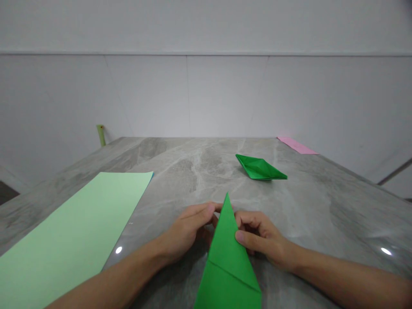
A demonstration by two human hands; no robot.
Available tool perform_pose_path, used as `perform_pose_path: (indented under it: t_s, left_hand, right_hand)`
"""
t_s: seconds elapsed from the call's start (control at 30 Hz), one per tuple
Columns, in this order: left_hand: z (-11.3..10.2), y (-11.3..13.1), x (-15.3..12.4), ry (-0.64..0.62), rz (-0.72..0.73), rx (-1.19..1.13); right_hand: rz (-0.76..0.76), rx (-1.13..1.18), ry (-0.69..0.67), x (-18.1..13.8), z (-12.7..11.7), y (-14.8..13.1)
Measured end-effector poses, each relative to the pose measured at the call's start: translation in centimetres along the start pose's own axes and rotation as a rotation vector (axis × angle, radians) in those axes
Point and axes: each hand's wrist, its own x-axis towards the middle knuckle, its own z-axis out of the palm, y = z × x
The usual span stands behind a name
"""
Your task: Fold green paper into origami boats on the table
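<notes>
Right grip (pixel 264 237) pinches folded green paper (pixel 228 253); left grip (pixel 189 228) partly behind, hold unclear.

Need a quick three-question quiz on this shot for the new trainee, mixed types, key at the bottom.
1. True or false: the boat-shaped paper lies farther from the person than the left hand.

2. What does the right hand hold?
A) the pink sheet
B) the pointed green paper
C) the boat-shaped paper

3. Fill in: the pale green paper lies on the ____ side of the picture.

Key: 1 true; 2 B; 3 left.
</notes>
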Motion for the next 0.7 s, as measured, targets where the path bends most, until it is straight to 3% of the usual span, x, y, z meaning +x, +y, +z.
perform_pose_path:
  t_s: [0.33, 0.7]
  left_hand:
    - [-0.3, 1.6, -0.3, 0.046, 0.027, 0.275]
    - [-1.0, 1.8, -0.4, 0.16, -0.073, 0.257]
  right_hand:
    - [0.025, 0.025, -0.041, -0.2, -0.2, -0.4]
    - [0.051, 0.117, 0.062, 0.0, -0.6, 0.3]
